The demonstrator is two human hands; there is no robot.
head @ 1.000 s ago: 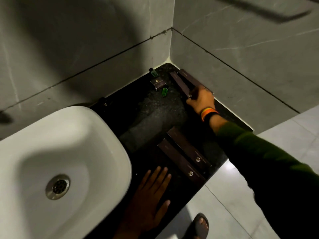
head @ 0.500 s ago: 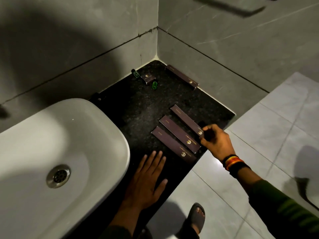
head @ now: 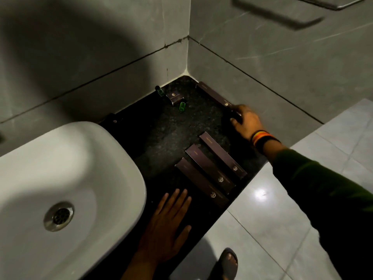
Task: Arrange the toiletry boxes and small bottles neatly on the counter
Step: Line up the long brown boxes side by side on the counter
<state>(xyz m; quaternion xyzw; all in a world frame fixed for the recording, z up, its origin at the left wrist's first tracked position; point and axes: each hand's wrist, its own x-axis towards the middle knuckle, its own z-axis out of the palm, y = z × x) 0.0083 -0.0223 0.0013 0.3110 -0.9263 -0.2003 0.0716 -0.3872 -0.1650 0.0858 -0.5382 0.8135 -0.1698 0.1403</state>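
A white sink (head: pixel 60 178) fills the lower left of the frame, set on a dark speckled counter (head: pixel 171 134). At bottom centre, the left hand (head: pixel 167 227) lies flat on the counter, palm down, fingers spread, holding nothing. Toward the upper centre, near the wall corner, a small dark bottle (head: pixel 159 90) lies beside a small square box (head: pixel 174 97), with a green bottle (head: pixel 182 106) just below that box. Right of centre, three long dark boxes (head: pixel 212 170) lie side by side in a staggered diagonal row, near the counter's front edge. Further up and right, a fourth long box (head: pixel 214 96) lies along the right wall. The right hand (head: pixel 245 121), wearing striped wristbands (head: pixel 262 139), is at that box's near end, fingers curled over it; whether they actually grip it cannot be told. A sandalled foot (head: pixel 228 261) shows on the tiled floor (head: pixel 282 229), lower right.
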